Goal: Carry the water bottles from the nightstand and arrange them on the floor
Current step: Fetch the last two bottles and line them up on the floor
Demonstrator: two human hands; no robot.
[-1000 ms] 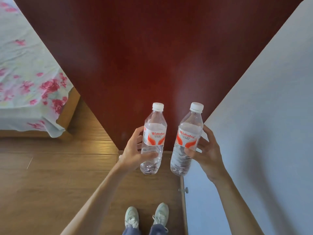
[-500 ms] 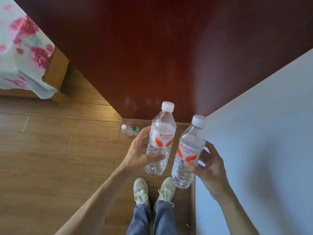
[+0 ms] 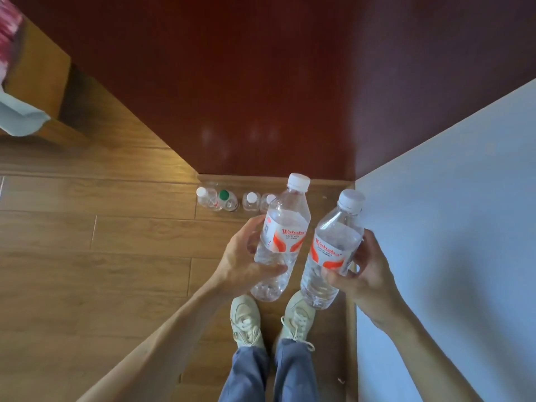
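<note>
Above the wood floor, left hand grips one water bottle, right hand grips another bottle, both just short of the four-bottle row by the red panel

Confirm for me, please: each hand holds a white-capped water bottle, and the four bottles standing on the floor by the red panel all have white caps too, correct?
Not quite. In the head view, the left hand and right hand each hold a white-capped bottle, but of the four on the floor, the second from the left has a green cap; the other three are white.
</note>
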